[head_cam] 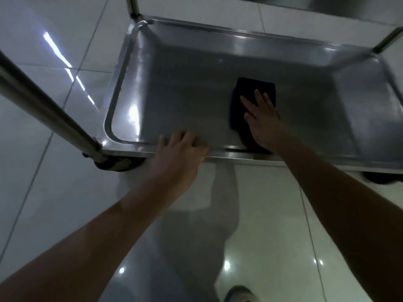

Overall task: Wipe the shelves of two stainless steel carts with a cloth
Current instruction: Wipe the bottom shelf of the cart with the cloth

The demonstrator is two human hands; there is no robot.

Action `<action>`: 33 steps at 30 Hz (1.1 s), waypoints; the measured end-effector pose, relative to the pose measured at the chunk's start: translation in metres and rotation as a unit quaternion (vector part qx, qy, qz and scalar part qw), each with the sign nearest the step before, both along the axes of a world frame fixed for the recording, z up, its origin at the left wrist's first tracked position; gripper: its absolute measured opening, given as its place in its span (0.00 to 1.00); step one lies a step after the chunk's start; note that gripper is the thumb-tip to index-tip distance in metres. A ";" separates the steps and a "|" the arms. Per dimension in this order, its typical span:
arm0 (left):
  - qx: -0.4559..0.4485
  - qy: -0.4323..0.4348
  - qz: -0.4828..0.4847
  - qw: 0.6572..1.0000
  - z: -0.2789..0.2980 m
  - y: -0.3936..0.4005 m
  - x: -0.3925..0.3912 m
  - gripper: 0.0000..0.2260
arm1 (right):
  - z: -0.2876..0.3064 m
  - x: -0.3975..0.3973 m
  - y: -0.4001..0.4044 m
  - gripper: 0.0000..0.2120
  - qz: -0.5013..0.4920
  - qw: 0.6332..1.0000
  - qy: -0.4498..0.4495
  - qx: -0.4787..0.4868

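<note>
Right hand [262,118] lies flat, fingers straight, pressing a dark blue cloth [253,92] onto the cart's bottom shelf [185,94], right of centre. Left hand [181,149] curls over the shelf's near rim. Only the cloth lies in the tray-like shelf.

Dark blue cloth [253,99], silver-grey shelf [185,94]
</note>
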State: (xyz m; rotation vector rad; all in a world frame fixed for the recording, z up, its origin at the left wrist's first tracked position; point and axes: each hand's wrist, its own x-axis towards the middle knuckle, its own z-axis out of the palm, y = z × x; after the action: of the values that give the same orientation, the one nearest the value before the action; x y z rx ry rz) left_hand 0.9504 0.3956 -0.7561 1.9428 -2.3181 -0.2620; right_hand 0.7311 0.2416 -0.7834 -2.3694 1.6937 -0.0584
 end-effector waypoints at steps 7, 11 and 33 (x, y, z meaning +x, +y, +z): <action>-0.058 0.045 0.013 0.997 -0.016 0.001 0.003 0.15 | 0.015 -0.031 0.094 0.24 0.007 1.000 0.008 0.021; -0.074 0.063 0.031 0.995 -0.023 0.002 0.003 0.15 | 0.020 -0.020 0.120 0.24 0.016 0.999 0.011 0.041; -0.003 0.018 0.031 0.999 0.004 0.006 0.027 0.15 | 0.015 -0.063 0.121 0.23 0.016 1.000 -0.001 -0.025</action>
State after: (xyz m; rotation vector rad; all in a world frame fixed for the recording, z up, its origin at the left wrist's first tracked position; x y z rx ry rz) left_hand 0.9778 0.4011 -0.7519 1.9870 -2.2294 -0.2810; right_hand 0.6685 0.3628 -0.7687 -2.4319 1.6725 -0.0989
